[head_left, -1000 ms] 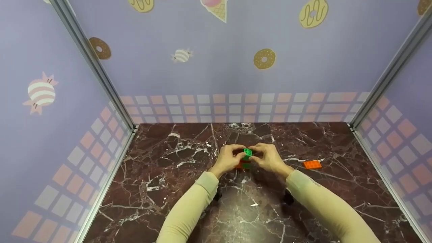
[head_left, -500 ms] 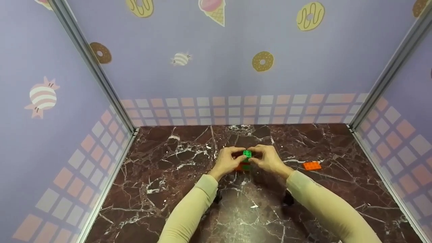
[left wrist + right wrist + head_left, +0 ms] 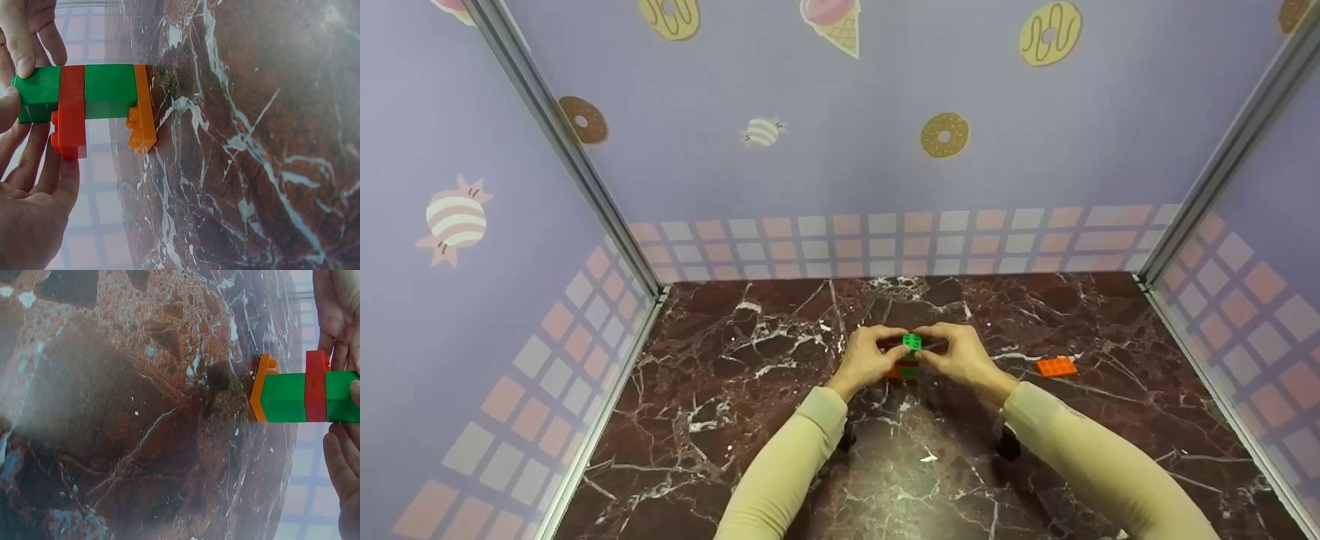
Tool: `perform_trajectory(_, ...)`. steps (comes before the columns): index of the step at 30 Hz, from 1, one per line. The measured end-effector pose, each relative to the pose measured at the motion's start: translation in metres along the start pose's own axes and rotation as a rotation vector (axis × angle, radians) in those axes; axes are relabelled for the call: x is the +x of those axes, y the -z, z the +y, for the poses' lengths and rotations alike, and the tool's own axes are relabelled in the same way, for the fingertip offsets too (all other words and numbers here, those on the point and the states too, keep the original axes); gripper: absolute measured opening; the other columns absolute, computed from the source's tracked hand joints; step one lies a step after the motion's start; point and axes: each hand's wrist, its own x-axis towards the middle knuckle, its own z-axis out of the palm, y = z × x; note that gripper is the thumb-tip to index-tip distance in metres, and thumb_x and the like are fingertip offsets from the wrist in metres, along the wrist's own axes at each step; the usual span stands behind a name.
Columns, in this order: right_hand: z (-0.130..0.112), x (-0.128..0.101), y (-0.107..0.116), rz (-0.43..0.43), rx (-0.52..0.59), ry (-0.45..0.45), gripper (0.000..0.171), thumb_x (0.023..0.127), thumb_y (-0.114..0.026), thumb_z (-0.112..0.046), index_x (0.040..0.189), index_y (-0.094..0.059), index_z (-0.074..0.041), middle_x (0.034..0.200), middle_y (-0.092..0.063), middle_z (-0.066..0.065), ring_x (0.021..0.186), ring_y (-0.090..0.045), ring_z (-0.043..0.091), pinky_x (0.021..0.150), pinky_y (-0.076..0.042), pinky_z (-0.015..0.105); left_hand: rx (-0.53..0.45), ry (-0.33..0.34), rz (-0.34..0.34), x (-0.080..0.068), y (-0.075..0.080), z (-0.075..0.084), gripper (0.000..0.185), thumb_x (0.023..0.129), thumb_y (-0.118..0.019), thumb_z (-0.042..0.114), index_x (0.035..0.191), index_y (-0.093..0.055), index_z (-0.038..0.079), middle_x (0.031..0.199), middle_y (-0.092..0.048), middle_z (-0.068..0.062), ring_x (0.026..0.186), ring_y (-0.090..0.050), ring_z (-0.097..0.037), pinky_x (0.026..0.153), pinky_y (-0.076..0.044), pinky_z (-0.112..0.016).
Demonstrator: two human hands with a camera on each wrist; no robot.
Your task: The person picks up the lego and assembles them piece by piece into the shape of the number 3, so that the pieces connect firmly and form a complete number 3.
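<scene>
A short tower of toy building blocks stands upright on the table between the two hands. At its base is a thin orange block (image 3: 145,112) with studs sticking out on one side. Above that comes a green block (image 3: 111,90), then a thin red block (image 3: 71,107), and a second green block (image 3: 912,342) on top. My left hand (image 3: 866,358) pinches this top block from the left, its thumb on the near side. From the right, the thumb and fingers of my right hand (image 3: 962,356) hold the same block. In the head view the hands partly hide the lower blocks.
Off to the right lies a loose flat orange block (image 3: 1057,367) with studs up. The dark red marbled table (image 3: 720,465) ends at purple patterned walls (image 3: 840,150) on the left, back and right, with metal posts at the corners.
The head view has tilted up slightly. Both hands keep hold of the top green block with hardly any visible movement, and the loose orange block lies where it was.
</scene>
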Motion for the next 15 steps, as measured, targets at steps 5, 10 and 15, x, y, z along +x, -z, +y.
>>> perform_trajectory(5,0.001,0.0,0.004,-0.017,0.013,0.004,0.038,0.094,-0.086,-0.003,0.131,-0.08,0.004,0.118,-0.083,0.023,0.105,-0.085,0.042,0.089,-0.07,0.049,0.019,0.007,0.004,0.001,0.001,0.001,0.032,0.103,-0.083,0.018,0.132,-0.083,0.007,0.125,-0.085,-0.013,0.101,-0.082,-0.025,0.088,-0.068,-0.033)
perform_trajectory(10,0.003,-0.003,0.01,-0.013,0.012,0.006,0.038,0.094,-0.087,-0.003,0.13,-0.079,0.007,0.118,-0.083,0.025,0.104,-0.085,0.043,0.089,-0.07,0.048,0.024,0.002,0.012,0.001,0.0,0.002,0.031,0.101,-0.084,0.018,0.13,-0.084,0.006,0.123,-0.085,-0.014,0.103,-0.082,-0.028,0.091,-0.069,-0.041)
perform_trajectory(15,0.005,-0.009,0.017,-0.02,-0.001,-0.017,0.038,0.094,-0.087,-0.004,0.13,-0.079,0.007,0.12,-0.082,0.027,0.104,-0.084,0.044,0.091,-0.07,0.052,0.029,0.006,0.017,0.002,-0.001,0.0,0.032,0.101,-0.085,0.018,0.13,-0.084,0.004,0.124,-0.085,-0.015,0.104,-0.082,-0.031,0.093,-0.068,-0.045)
